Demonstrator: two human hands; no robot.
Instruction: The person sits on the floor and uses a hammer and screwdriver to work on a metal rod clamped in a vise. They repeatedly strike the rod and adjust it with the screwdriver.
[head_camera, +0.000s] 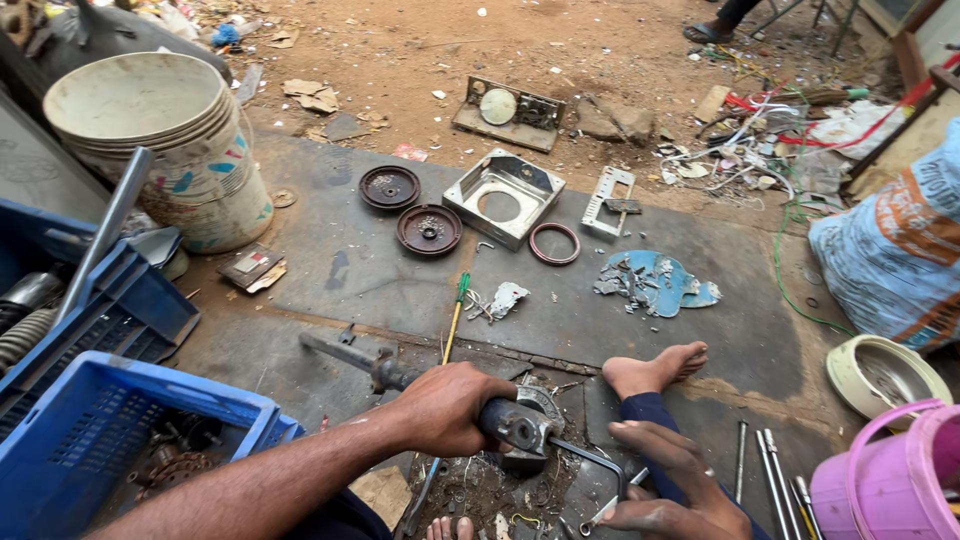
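Big grey mat (400, 270) on the dirt, w/ most bits on it. Blue crate (120, 420) at near left, full of dark metal parts. Stack of white buckets (160, 140) behind it. Fat sack (900, 240) at right, pink bucket (890, 480) below that.

Mid mat: square metal frame (503, 197) w/ a round hole, two dark red discs (428, 229) just beside it, thin ring (553, 243) near its front corner. Broken blue bits (655, 280) to the right. Screwdriver (455, 315) w/ green top, lying btwn discs & hands.

Now the work spot, at the near edge of the mat. Long metal shaft (340, 353) lying flat, running from left into a round metal part (530, 425). Left hand (445, 408) wrapped tight round the shaft, right next to the round part. Bare foot (655, 368) close by on the right, not touching it. Bent rod (590, 462) coming out from under the round part toward right hand (672, 490). Right hand low, fingers spread, by the rod's end; can't tell if gripping it or just resting.

To do it well, prob.: hold the shaft firm so nothing rolls. Press down, not sideways. Turn or pull the rod slow, w/ small moves. Toes well away from the metal. Watch for sharp scraps on the ground under the part.
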